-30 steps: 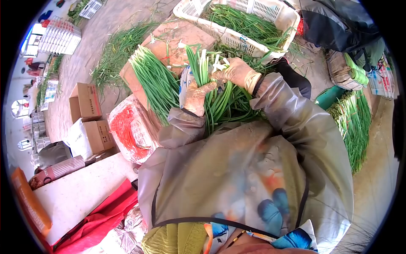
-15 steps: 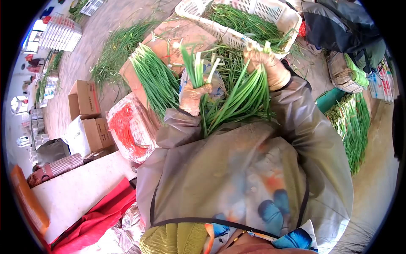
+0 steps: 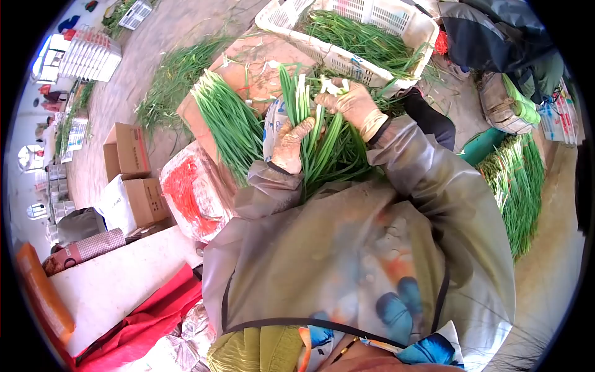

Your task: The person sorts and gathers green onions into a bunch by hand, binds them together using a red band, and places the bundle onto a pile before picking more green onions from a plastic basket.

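My left hand [image 3: 290,146] is closed around a small upright bunch of chives [image 3: 302,93], pale stem ends up. Close beside it on the right, my right hand [image 3: 358,108] is closed on another bunch of chives [image 3: 338,152], whose white ends stick out above the fingers and whose green leaves hang toward my lap. The two bunches touch or overlap between the hands. To the left, a larger neat pile of chives [image 3: 229,121] lies on a brown board [image 3: 269,53], white ends away from me.
A white plastic crate [image 3: 427,62] with loose chives stands beyond my hands. Red ties [image 3: 189,192] lie on a wrapped block at my left, near cardboard boxes [image 3: 127,152]. Loose greens [image 3: 176,77] cover the floor. Bundled chives [image 3: 520,192] stand on the right, below another person's dark clothing [image 3: 496,37].
My right hand has moved left and slightly down with its chives, from far right to close beside my left hand. The left hand has barely moved.
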Demonstrator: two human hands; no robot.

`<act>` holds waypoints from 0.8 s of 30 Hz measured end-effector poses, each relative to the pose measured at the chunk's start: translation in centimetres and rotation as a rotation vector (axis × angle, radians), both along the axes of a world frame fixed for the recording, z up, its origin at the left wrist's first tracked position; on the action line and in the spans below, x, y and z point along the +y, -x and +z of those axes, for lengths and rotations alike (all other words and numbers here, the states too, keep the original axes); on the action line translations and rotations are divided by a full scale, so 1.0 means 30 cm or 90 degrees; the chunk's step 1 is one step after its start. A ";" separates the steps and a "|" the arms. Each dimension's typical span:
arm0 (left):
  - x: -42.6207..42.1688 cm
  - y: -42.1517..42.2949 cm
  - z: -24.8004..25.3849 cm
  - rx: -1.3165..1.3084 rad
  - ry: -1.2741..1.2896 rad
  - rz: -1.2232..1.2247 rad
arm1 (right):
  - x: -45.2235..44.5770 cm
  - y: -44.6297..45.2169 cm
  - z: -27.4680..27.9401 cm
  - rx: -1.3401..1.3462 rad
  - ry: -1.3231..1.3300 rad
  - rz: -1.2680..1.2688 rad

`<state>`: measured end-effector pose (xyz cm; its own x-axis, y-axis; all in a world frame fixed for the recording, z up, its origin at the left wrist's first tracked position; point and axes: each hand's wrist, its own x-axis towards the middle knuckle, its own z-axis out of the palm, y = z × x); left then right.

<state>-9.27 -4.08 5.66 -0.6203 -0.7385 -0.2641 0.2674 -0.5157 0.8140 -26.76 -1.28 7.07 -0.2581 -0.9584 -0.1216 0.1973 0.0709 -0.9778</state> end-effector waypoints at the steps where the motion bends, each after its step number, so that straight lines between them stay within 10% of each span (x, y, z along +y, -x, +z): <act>1: 0.007 0.004 0.024 0.036 -0.010 0.043 | 0.001 0.011 0.015 -0.011 0.011 -0.017; 24: -0.054 0.015 0.010 0.047 -0.012 0.064 | 0.038 0.266 0.152 0.142 0.108 -0.167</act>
<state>-9.71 -5.70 5.97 -0.5622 -0.7933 -0.2338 0.3778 -0.4978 0.7807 -34.75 -0.14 11.62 -0.4994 -0.8580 0.1198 -0.0310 -0.1205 -0.9922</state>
